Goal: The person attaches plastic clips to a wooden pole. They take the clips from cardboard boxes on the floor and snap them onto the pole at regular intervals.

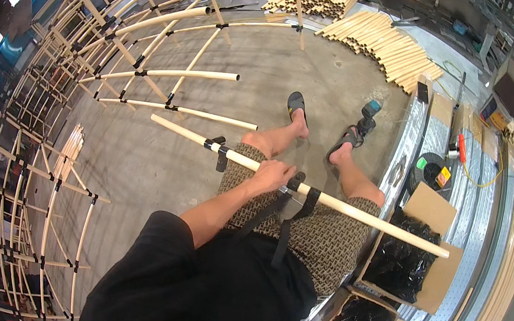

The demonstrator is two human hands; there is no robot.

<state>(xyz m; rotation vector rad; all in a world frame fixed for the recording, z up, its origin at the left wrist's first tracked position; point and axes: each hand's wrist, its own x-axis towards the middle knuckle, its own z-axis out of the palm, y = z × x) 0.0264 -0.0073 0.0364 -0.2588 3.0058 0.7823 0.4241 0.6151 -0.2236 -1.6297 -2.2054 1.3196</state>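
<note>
Two boxes [443,281] of black parts [398,261] are standing at lower right; mid-frame, the left hand [273,175] is gripping a pipe [371,219], and black clips [222,158] are sitting along it.

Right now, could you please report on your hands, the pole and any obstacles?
Left hand on pole; right hand unseen. Pole crosses lap. Power tool by right foot.

Open on your left, crowded on your right

Bare concrete floor [149,168] lies left of your left hand [273,176]. Beyond it, tube framework [206,75] blocks you, its protruding ends near the cream pole's [368,218] left tip. Rightward, that pole crosses over part of the upper cardboard box [440,287]; a cordless drill [367,118] stands beside your right foot [342,153].
</note>
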